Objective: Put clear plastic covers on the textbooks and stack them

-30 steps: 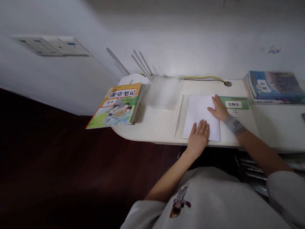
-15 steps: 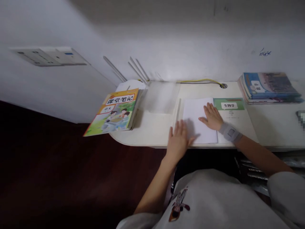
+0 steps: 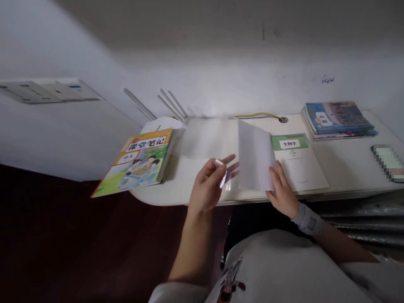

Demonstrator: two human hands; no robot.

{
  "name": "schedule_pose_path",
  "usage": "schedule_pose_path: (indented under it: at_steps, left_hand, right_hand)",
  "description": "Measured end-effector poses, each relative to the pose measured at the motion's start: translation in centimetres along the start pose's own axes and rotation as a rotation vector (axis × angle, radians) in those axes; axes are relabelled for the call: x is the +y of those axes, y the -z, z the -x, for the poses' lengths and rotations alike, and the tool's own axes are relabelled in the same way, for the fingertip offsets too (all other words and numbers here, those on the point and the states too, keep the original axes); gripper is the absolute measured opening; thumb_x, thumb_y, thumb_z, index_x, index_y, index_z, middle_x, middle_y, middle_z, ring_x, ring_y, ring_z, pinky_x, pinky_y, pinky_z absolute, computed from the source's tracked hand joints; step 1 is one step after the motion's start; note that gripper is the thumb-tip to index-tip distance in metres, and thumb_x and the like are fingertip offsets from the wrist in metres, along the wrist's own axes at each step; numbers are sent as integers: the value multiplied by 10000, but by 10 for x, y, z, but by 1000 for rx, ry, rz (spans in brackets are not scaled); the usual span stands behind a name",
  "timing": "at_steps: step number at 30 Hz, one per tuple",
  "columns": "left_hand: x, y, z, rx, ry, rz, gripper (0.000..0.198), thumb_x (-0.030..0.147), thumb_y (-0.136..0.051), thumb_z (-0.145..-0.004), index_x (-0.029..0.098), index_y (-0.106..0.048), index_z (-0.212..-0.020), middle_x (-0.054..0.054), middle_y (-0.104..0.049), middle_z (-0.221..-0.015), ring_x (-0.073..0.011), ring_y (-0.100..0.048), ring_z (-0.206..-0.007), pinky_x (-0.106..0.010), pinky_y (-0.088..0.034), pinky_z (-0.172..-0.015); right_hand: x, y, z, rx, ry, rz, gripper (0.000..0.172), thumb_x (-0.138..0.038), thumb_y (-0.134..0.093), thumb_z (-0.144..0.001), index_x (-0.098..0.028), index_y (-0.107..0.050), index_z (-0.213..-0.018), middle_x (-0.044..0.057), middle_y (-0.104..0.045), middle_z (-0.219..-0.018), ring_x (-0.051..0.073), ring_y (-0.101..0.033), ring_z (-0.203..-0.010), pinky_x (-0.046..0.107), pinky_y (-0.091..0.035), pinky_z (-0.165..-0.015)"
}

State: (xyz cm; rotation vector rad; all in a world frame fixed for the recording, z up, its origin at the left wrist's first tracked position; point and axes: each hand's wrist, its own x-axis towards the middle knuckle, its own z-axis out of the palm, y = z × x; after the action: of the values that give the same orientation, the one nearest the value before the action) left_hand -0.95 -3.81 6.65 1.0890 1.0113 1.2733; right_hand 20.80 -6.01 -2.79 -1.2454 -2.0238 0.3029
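The white inside page [image 3: 255, 158] of a textbook with a green-and-white cover [image 3: 299, 166] stands slightly lifted on the desk, left of that cover. My left hand [image 3: 208, 183] is pinched on the edge of a clear plastic sheet [image 3: 232, 182], raised at the page's left side; some fingers show through it. My right hand [image 3: 282, 191] rests at the fold between the white page and the cover, fingers stretched out and touching the book near its lower part. A thumb or finger of this hand lies at the page's bottom corner.
A stack of translucent sheets [image 3: 202, 141] lies left of the book. Farther left, an orange-and-green workbook [image 3: 139, 158] tops a pile overhanging the desk's [image 3: 176, 194] rounded end. A blue-topped book stack [image 3: 341, 120] and a phone [image 3: 389, 162] are at right. Cables [image 3: 259, 113] run along the wall.
My left hand has risen and moved left, now pinching the plastic sheet. My right hand slid down from the white page to the fold. The page has tilted up. The view shifted.
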Motion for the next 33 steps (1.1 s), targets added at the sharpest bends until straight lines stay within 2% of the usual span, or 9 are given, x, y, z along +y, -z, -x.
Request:
schedule_pose_path:
  at_steps: [4, 6, 9, 14, 19, 22, 26, 29, 33]
  left_hand:
    - [9, -46, -15, -322, -123, 0, 390, 586, -500, -842, 220, -570, -959, -104, -542, -1341, -277, -546, -1189, -465, -453, -959]
    - [-4, -56, -38, -315, -222, -181, 429, 570, -494, -852, 228, -550, -1104, -108, -523, -1355, -261, -505, -1233, -448, -416, -1005]
    - [-38, -57, -88, -145, -269, -534, 480, 456, -576, -825, 196, -493, -1219, -138, -524, -1333, -264, -501, -1223, -445, -406, -1004]
    - [-83, -75, -162, -233, -176, -950, 583, 387, -634, -770, 95, -489, -1253, -223, -512, -1324, -309, -516, -1191, -429, -397, -990]
    - [-91, -99, -176, -363, -129, -1072, 680, 471, -665, -720, 79, -498, -1250, -232, -614, -1174, -308, -611, -1016, -363, -439, -847]
    - [-85, -80, -166, -329, -84, -1103, 572, 455, -674, -702, 125, -570, -1158, -154, -698, -931, -291, -644, -862, -338, -427, -756]
    - [-72, -22, -141, -413, 98, -1002, 342, 509, -648, -699, 188, -653, -816, -20, -600, -511, -210, -566, -537, -292, -383, -600]
    - [-65, 12, -120, -332, 86, -885, 376, 561, -626, -696, 193, -610, -619, -2, -566, -498, -161, -499, -504, -271, -345, -560]
    - [-69, 24, -103, -209, 97, -640, 444, 604, -611, -697, 167, -592, -621, 4, -579, -582, -139, -490, -554, -254, -345, -555]
  right_hand:
    - [25, 18, 14, 253, -312, -331, 585, -213, -467, -860, -223, -311, -1424, 148, -359, -1472, 271, -395, -1329, 490, -374, -1065]
    - [43, 31, 25, 283, -490, -539, 569, -294, -522, -846, -227, -357, -1386, 141, -535, -1319, 262, -574, -1144, 464, -494, -937]
    - [68, 57, 43, 312, -637, -652, 540, -401, -572, -826, -217, -424, -1312, 106, -637, -1157, 246, -642, -977, 413, -552, -786]
    - [94, 99, 61, 432, -689, -149, 657, -512, -585, -779, -150, -408, -1297, 163, -629, -1130, 294, -611, -1009, 447, -504, -829]
    - [109, 116, 53, 340, -760, 211, 803, -501, -586, -747, -109, -300, -1388, 215, -592, -1179, 354, -589, -1052, 476, -480, -823]
    - [122, 119, 40, 269, -759, 170, 653, -480, -593, -740, -152, -436, -1282, 132, -659, -979, 304, -635, -870, 429, -498, -735]
    - [137, 112, 10, 123, -584, -27, 380, -443, -603, -730, -200, -591, -1021, 45, -668, -866, 228, -623, -795, 372, -501, -724]
    - [138, 100, -21, 1, -477, -150, 315, -437, -603, -728, -180, -641, -906, 31, -681, -835, 210, -624, -801, 338, -495, -727]
    - [129, 88, -51, 0, -435, -163, 375, -503, -542, -773, -155, -679, -801, 51, -696, -766, 225, -639, -768, 321, -486, -681]
